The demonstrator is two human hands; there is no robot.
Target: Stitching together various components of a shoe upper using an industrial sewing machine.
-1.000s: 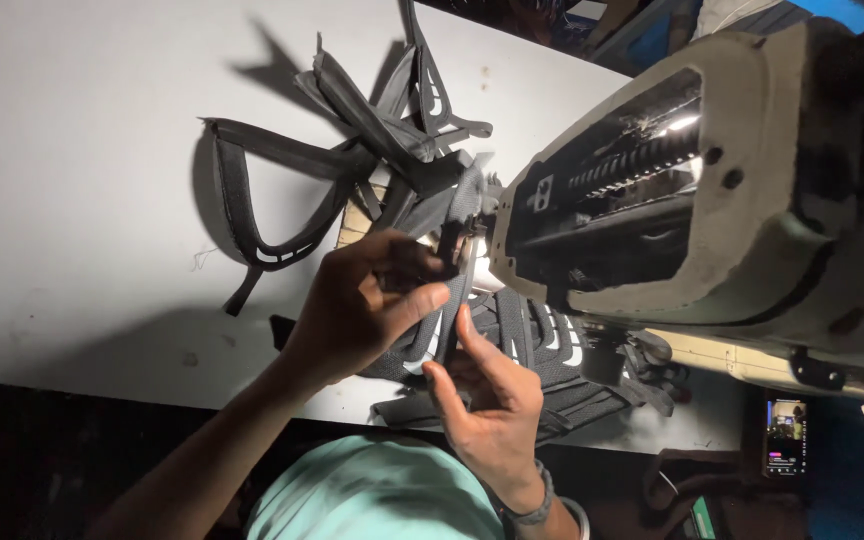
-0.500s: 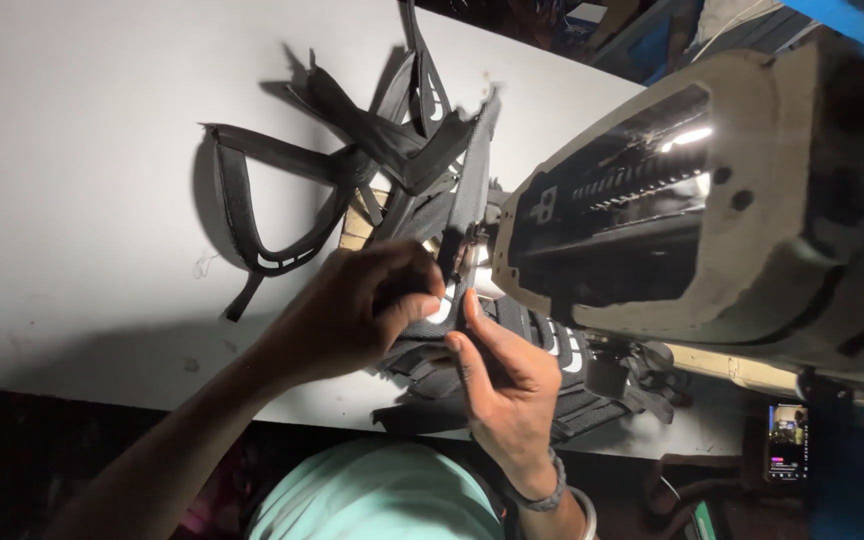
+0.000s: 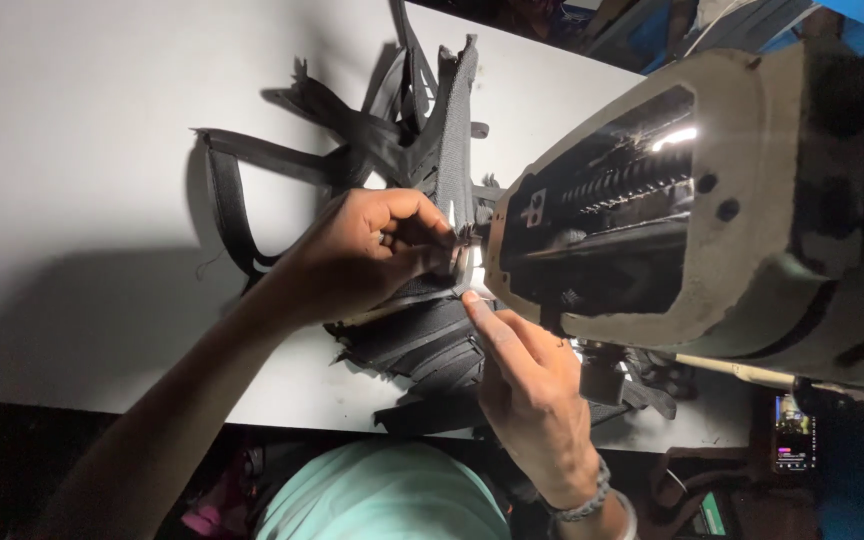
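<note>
White surface [image 3: 82, 150] is lying bare across the upper left, its near edge meeting darkness below. At centre, the left hand [image 3: 367, 255] is pinching a strap [image 3: 457, 130]; the right hand [image 3: 527, 385] is fingering it beside the sewing machine [image 3: 752, 220].

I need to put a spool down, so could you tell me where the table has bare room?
The white table is bare left of the black straps, and in a shadowed strip along its near edge under the left arm. It is crowded around the left hand, the right hand, the strap pile and the sewing machine.
</note>
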